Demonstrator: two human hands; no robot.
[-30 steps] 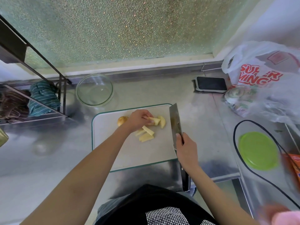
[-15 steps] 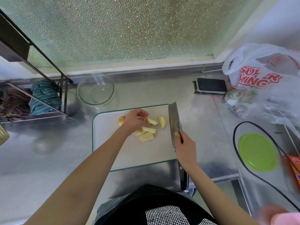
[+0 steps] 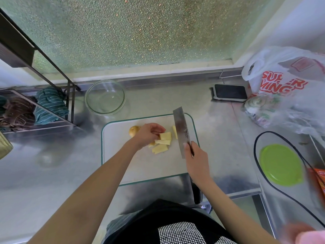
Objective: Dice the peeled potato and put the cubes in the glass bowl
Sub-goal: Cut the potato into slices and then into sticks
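Note:
Pale yellow potato strips [image 3: 162,142] lie side by side on the white cutting board [image 3: 123,164]. My left hand [image 3: 149,132] rests over their left ends, fingers curled on them. Another potato piece [image 3: 174,132] lies just left of the blade, and a rounded chunk [image 3: 134,130] sits behind my left hand. My right hand [image 3: 196,158] grips a cleaver [image 3: 181,131], its blade held upright right of the strips. The glass bowl [image 3: 105,97] stands beyond the board at the back left, with only a tiny scrap inside.
A metal rack with folded cloths [image 3: 51,104] stands at the left. A phone [image 3: 229,91] and a plastic shopping bag [image 3: 288,85] lie at the back right. A green lid [image 3: 281,164] and a black cable [image 3: 256,166] are on the right counter.
My left hand has gathered the scattered strips into a neat row and now holds them down. The cleaver stays beside them, shifted slightly closer.

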